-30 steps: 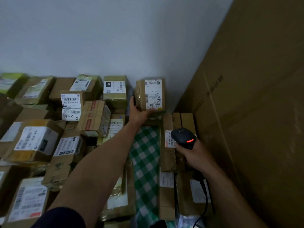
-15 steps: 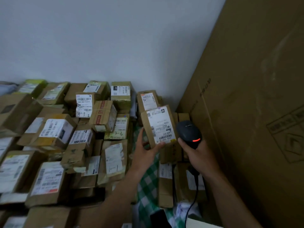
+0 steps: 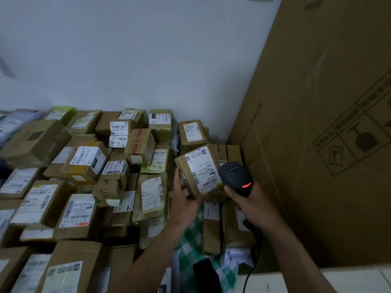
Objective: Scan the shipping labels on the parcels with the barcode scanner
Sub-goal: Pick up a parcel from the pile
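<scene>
Against the white wall on the left, a heap of labelled cardboard parcels lies loosely stacked. Just right of the heap, the left hand grips one small parcel from below, fingers curled round its lower end, holding it tilted above a green checked cloth with its white shipping label facing up. Close beside that label, the black barcode scanner shows a red light, the right hand is wrapped round its handle, and a tall cardboard carton stands just beyond.
</scene>
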`<action>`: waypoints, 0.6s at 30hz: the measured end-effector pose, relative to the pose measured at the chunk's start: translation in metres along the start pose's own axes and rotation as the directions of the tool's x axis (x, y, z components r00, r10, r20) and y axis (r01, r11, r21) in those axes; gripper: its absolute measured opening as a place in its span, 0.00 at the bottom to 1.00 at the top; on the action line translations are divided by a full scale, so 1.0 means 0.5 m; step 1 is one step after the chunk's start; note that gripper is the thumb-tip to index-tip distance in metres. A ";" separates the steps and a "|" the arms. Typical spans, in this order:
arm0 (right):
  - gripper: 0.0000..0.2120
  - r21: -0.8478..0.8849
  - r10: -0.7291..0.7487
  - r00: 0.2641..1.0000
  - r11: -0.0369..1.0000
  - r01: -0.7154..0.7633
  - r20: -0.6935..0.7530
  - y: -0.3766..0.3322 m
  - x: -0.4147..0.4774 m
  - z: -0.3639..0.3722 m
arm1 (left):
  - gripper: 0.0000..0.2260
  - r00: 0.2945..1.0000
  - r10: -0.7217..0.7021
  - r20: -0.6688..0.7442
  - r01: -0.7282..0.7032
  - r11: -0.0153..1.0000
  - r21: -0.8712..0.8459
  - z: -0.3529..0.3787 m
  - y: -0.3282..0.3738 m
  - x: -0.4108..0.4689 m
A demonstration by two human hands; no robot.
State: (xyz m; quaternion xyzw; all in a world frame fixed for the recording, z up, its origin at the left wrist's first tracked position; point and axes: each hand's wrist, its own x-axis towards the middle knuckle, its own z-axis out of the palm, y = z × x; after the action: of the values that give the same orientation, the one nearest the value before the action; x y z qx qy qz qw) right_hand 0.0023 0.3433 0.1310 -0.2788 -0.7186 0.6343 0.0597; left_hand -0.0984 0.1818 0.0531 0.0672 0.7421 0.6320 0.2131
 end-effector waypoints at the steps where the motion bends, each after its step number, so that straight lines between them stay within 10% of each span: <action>1: 0.20 -0.005 0.008 1.000 1.000 -0.008 0.010 0.000 -0.006 -0.002 | 0.54 1.000 0.016 -0.013 -0.015 1.000 0.012 -0.001 0.002 0.001; 18: 0.07 -0.246 0.197 0.968 0.957 -0.156 0.155 0.015 -0.049 0.005 | 0.55 0.975 0.202 -0.096 -0.176 0.958 0.227 -0.022 -0.083 0.095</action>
State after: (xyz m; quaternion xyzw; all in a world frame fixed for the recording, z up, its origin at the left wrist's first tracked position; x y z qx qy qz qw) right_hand 0.0243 0.3297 0.1302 -0.2894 -0.7622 0.5713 -0.0947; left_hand -0.1384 0.1810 0.0031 0.1232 0.8080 0.5677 0.0985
